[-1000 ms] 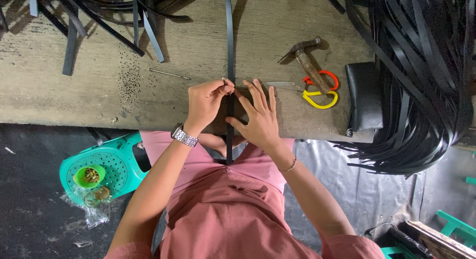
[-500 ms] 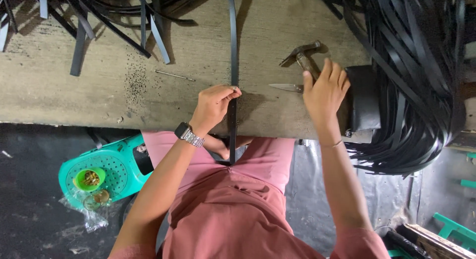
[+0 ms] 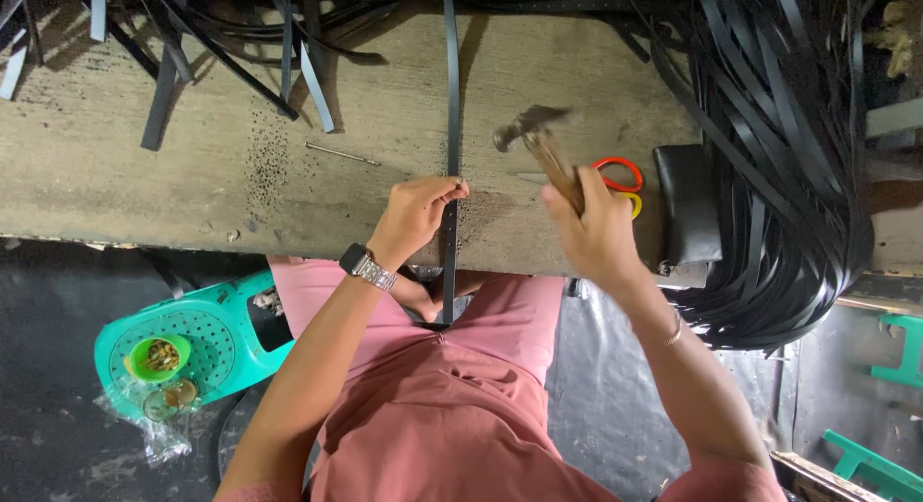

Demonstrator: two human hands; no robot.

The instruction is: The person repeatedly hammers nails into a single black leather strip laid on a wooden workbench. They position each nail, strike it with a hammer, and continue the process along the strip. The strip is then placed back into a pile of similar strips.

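Note:
A long black strap [image 3: 450,98] runs straight down the worn wooden bench [image 3: 192,185] and hangs over its near edge onto my lap. My left hand [image 3: 415,213], with a metal wristwatch, pinches something small against the strap near the bench edge. My right hand [image 3: 591,235] grips the wooden handle of a hammer [image 3: 538,141], whose metal head is raised and blurred just right of the strap.
Scissors with red and yellow handles [image 3: 620,183] lie behind the hammer. A black pouch [image 3: 687,209] sits at the right. A thick bundle of black straps [image 3: 788,156] drapes over the right end. A thin metal rod [image 3: 341,154] lies left. A green stool [image 3: 183,343] holds small bowls.
My right hand left the strap, reached right to the hammer, and now holds it lifted beside the strap. My left hand stayed on the strap.

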